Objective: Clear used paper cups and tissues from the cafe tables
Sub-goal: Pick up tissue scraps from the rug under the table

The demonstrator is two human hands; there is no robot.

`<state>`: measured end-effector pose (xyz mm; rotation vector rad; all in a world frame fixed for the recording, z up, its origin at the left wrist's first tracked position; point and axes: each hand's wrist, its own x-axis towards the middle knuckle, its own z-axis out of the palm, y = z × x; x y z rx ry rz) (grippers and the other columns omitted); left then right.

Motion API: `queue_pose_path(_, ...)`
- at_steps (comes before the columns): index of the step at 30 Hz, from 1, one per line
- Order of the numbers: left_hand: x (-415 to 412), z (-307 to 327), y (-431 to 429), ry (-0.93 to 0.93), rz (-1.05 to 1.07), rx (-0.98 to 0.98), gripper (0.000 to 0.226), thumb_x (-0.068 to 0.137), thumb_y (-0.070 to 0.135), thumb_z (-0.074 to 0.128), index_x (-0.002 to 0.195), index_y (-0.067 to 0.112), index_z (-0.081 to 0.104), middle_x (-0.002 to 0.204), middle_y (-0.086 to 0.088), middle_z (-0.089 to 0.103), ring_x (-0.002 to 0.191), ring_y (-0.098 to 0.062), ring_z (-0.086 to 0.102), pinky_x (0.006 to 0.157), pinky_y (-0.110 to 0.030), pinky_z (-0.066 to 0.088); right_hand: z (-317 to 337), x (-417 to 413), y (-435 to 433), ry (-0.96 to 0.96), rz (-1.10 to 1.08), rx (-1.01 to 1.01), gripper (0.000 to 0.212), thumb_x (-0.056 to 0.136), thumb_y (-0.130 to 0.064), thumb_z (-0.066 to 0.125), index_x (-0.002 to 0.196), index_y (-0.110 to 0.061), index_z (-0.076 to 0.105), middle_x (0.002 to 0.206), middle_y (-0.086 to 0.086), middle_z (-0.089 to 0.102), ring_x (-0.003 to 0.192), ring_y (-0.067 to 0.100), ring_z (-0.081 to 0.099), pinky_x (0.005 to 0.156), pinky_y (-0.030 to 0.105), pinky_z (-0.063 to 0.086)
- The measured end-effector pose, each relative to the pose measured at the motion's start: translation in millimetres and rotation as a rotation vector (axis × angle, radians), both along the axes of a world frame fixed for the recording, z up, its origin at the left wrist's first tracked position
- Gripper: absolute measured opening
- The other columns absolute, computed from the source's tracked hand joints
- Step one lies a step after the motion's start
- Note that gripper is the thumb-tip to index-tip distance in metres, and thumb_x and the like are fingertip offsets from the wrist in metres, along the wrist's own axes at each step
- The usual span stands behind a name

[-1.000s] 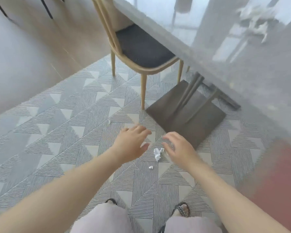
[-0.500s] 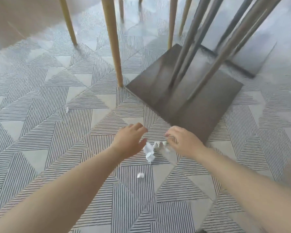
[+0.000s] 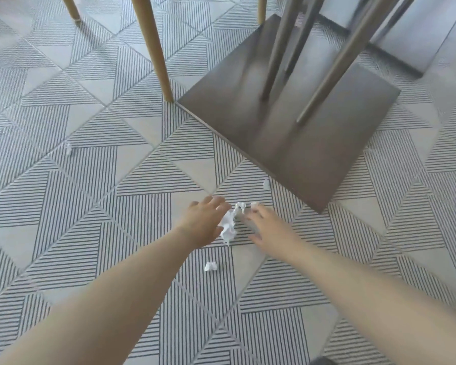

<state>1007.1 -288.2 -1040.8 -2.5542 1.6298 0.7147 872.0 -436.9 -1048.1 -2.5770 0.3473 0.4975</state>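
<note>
A crumpled white tissue (image 3: 228,225) lies on the patterned floor tiles between my two hands. My left hand (image 3: 204,223) is just left of it, fingers apart, touching or nearly touching its edge. My right hand (image 3: 267,229) is just right of it, fingers spread, with small white tissue bits (image 3: 240,206) at its fingertips. Whether those bits are pinched or lie on the floor I cannot tell. A smaller scrap (image 3: 210,266) lies nearer to me, another scrap (image 3: 266,183) by the table base, and one more scrap (image 3: 68,148) far left.
A square dark metal table base (image 3: 287,133) with slanted metal legs (image 3: 334,61) stands just beyond my hands. Wooden chair legs (image 3: 153,48) stand at its left corner. Striped grey floor tiles (image 3: 90,206) spread to the left and toward me.
The view has dropped closer to the floor and under the table. Both hands have moved in on the crumpled tissue from either side.
</note>
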Motion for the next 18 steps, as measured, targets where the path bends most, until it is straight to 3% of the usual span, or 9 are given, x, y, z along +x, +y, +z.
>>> queue_pose_path(6,-10,-19,-13,-0.041,-0.087,0.050,0.053,0.088,0.026,0.057,0.136,0.032,0.034,0.152,-0.003,0.017,0.140,-0.025,0.015,0.109,-0.044,0.030,-10,-2,-14,0.018,-0.134,0.046,0.047,0.085,-0.019,0.060,0.130,-0.014,0.046,0.133,0.003,0.041,0.119,0.023,0.045,0.101,0.037,0.040)
queue_pose_path(9,-11,-19,-26,-0.017,-0.060,0.100,0.054,0.086,0.016,0.058,0.134,0.028,0.036,0.144,-0.003,0.027,0.132,-0.027,0.032,0.104,-0.043,0.037,-14,5,-16,0.030,-0.148,0.052,0.047,0.084,-0.014,0.061,0.128,-0.016,0.048,0.130,0.003,0.042,0.116,0.023,0.046,0.097,0.039,0.043)
queue_pose_path(12,-8,-18,-35,0.058,0.027,0.168,0.052,0.082,0.005,0.059,0.127,0.023,0.042,0.123,-0.006,0.045,0.114,-0.030,0.050,0.093,-0.042,0.046,-20,15,-14,-0.002,-0.190,0.064,0.041,0.082,-0.011,0.062,0.123,-0.014,0.052,0.124,0.002,0.045,0.110,0.021,0.048,0.090,0.036,0.046)
queue_pose_path(15,-4,-17,-33,0.138,0.122,0.190,0.050,0.081,0.000,0.054,0.125,0.022,0.045,0.112,-0.007,0.055,0.106,-0.031,0.055,0.087,-0.042,0.048,-25,21,-11,0.023,-0.226,0.047,0.030,0.080,-0.007,0.062,0.109,-0.012,0.059,0.113,0.001,0.050,0.102,0.020,0.050,0.085,0.033,0.047)
queue_pose_path(18,2,-17,-23,0.171,0.232,0.121,0.047,0.083,-0.002,0.050,0.122,0.025,0.048,0.114,-0.005,0.055,0.103,-0.030,0.056,0.086,-0.041,0.049,-24,26,-11,0.011,-0.272,0.045,0.013,0.085,-0.020,0.057,0.094,-0.016,0.065,0.097,0.000,0.057,0.090,0.020,0.056,0.073,0.030,0.046)
